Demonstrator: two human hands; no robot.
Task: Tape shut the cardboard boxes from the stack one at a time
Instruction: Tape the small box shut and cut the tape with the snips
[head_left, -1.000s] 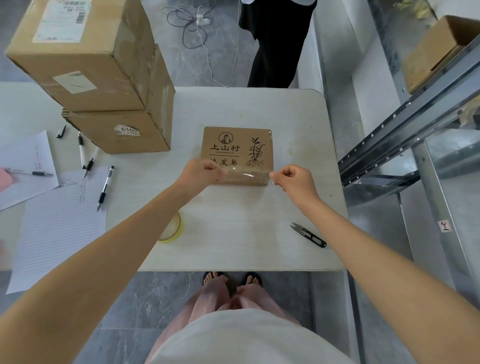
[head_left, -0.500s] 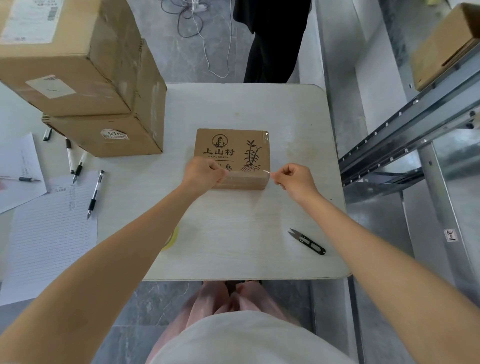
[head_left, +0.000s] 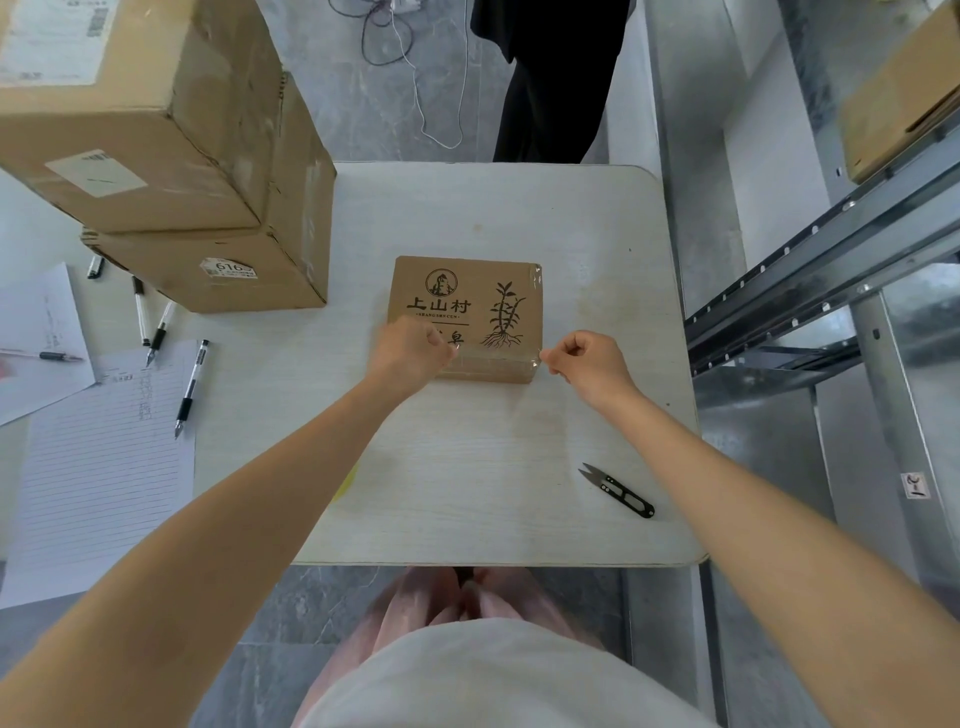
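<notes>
The small box (head_left: 465, 306) lies on the desk (head_left: 493, 467) — light and stiff, I think, so it may slide. The left hand (head_left: 410, 353) and right hand (head_left: 587, 364) each pinch an end of the thin, sticky tape (head_left: 493, 362) at its near edge

Bright, flat daylight, no hard shadows: only faint soft shade under the left hand (head_left: 410, 353) and right hand (head_left: 587, 364), and beside the stacked boxes (head_left: 156, 130) at the tabletop's (head_left: 519, 452) far left corner. The clear tape (head_left: 493, 362) shows a pale sheen. Print on the small box (head_left: 467, 291) is sharp. Wide-angle distortion bows the metal rack (head_left: 831, 249); the frame's left edge is slightly smeared
</notes>
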